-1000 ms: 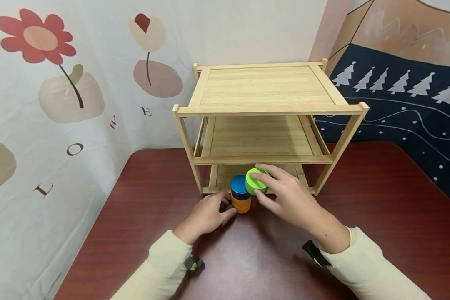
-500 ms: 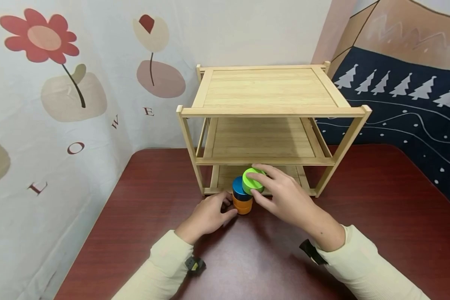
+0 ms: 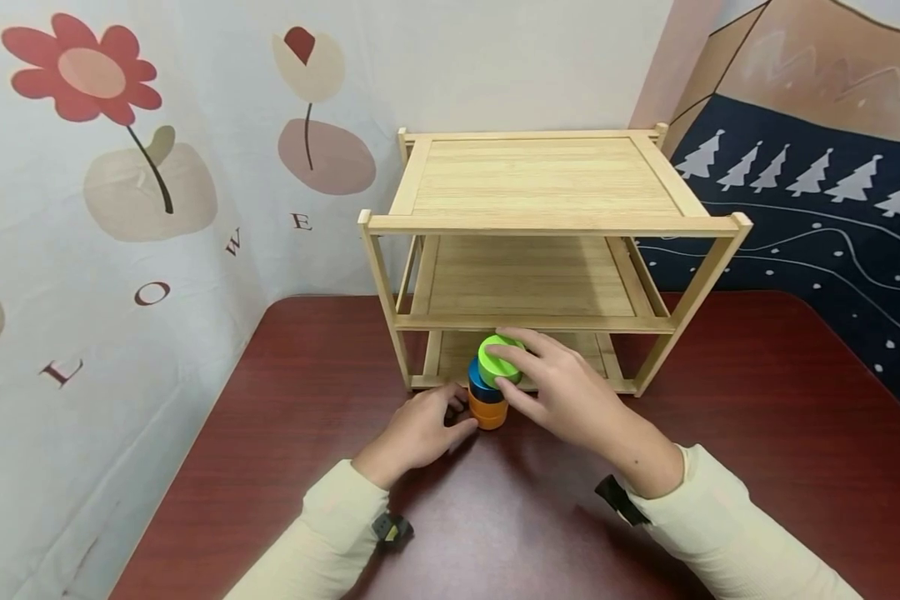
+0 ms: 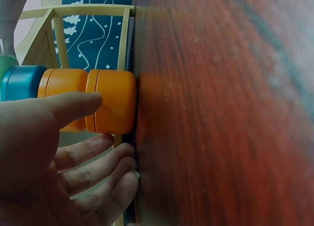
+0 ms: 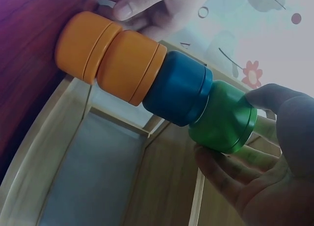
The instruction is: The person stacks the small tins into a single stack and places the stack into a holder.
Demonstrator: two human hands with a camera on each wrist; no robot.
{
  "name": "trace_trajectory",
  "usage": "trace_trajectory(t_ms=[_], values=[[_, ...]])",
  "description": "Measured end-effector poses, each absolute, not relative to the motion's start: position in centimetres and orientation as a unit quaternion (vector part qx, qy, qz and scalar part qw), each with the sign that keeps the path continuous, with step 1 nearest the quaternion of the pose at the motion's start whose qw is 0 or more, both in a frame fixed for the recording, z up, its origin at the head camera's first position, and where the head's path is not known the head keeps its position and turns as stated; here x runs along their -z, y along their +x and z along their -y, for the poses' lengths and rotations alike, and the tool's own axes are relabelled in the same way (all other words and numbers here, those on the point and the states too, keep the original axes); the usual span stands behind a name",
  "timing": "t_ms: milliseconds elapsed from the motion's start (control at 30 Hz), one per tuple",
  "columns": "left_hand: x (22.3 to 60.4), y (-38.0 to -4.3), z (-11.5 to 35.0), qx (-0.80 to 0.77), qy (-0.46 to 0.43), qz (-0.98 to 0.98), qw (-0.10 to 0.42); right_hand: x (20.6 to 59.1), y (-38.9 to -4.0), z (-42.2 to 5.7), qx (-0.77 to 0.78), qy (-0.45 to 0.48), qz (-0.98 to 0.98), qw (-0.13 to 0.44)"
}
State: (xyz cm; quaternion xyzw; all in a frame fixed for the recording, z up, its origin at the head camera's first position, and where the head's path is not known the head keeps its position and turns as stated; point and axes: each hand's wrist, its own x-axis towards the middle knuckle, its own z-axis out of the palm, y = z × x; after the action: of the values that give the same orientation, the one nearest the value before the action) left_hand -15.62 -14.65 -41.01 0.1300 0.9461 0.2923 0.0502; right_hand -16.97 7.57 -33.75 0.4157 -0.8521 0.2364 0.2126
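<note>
Several small round lidded canisters form an upright stack on the table. Two orange canisters [image 4: 114, 113] [image 5: 131, 64] make up the lower part, a blue canister [image 5: 177, 88] rests on them, and a green canister [image 5: 223, 115] is at the top. My right hand [image 3: 570, 392] holds the green one between thumb and fingers; in the right wrist view it meets the blue lid slightly off line. Low beside the stack is my left hand [image 3: 420, 429], its thumb along the orange canisters and its relaxed fingers on the far side, with a gap to them in the left wrist view.
A three-tier wooden shelf [image 3: 555, 225] stands directly behind the stack on the dark red table [image 3: 307, 358]. Its lower front bar is close to the canisters. Printed cloths hang along the back and left.
My right hand has moved left with the green canister, bringing it from beside the blue canister to over its top. The left hand keeps its place by the orange canisters.
</note>
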Motion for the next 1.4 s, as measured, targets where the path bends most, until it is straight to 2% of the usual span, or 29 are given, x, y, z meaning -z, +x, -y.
trace_trajectory(t_ms=[1400], values=[[41.28,-15.81,14.75,-0.294,0.131,-0.946,0.039,33.95,-17.41,-6.91,-0.229,0.41,0.862,0.191]])
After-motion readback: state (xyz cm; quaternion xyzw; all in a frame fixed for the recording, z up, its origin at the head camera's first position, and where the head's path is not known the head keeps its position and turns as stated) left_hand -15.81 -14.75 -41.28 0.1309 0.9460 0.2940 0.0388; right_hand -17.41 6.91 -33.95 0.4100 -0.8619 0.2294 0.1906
